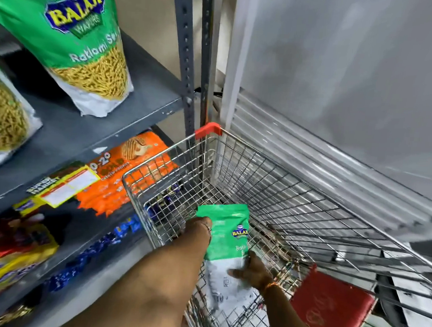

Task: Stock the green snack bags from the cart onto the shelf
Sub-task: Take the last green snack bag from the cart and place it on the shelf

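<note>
A green and white snack bag [225,235] sits inside the wire cart [296,192], its back face up. My left hand [198,228] grips the bag's upper left edge. My right hand [250,271] holds its lower right side, fingers spread over the white part. Two more green snack bags stand upright on the grey shelf [86,129]: one [73,41] at the top, another [4,117] at the left edge, cut off by the frame.
Orange snack packs [126,173], yellow packs [12,260] and blue wrapped items [85,256] fill the lower shelves. A grey slotted upright [187,62] stands beside the cart's red corner [208,129]. A red flap [327,304] lies in the cart's near end. A white wall is to the right.
</note>
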### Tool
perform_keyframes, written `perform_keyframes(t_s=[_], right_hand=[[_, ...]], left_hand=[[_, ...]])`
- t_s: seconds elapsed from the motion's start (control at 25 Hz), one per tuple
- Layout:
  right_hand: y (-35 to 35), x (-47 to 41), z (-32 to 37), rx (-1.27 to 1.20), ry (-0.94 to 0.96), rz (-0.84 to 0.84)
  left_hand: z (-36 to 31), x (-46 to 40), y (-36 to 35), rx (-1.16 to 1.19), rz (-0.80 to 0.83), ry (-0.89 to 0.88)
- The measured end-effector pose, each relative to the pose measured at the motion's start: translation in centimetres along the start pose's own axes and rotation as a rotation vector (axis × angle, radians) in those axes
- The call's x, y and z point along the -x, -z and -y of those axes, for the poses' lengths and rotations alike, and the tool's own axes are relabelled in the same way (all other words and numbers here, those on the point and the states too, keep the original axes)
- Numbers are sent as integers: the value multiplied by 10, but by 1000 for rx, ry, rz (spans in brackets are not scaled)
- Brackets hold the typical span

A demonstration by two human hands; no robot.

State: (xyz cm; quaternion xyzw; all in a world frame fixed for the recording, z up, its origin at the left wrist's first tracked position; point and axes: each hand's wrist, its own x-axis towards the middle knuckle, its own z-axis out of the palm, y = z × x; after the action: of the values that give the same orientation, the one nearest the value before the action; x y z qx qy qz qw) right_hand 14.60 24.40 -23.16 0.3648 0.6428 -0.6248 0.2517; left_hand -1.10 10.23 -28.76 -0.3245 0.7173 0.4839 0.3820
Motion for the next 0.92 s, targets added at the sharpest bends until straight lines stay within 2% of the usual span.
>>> perform_keyframes(t_s=[0.04, 0.12, 0.16, 0.24, 0.36, 0.48, 0.52, 0.6, 0.72, 0.84, 0.92], right_hand=[[3, -1, -7, 116, 32, -20], [13, -30, -49, 165, 124, -47], [15, -32, -52, 154, 160, -72], [7, 19, 7, 184, 298, -155], [-7, 102, 91, 164, 402, -203], [-21, 161, 156, 108, 493, -153], [-29, 182, 174, 132, 530, -87], [-65, 216, 209, 216, 551, 13], [-135, 229, 232, 213, 704, 111], [-230, 231, 243, 287, 804, 270], [-313, 247, 253, 281, 867, 317]], left_hand=[[-5, 7, 6, -32, -39, 19], [-10, 10, 16, 44, 4, -43], [-22, 46, 24, 86, 19, -51], [-50, 125, 56, 261, -13, -135], [-65, 214, 98, 496, -84, -347], [-67, 297, 156, 642, 30, -562], [-65, 318, 176, 705, 57, -614], [-56, 358, 228, 791, 51, -726], [-35, 391, 309, 905, 24, -807], [-15, 407, 390, 939, -97, -854], [12, 420, 460, 957, -220, -927]])
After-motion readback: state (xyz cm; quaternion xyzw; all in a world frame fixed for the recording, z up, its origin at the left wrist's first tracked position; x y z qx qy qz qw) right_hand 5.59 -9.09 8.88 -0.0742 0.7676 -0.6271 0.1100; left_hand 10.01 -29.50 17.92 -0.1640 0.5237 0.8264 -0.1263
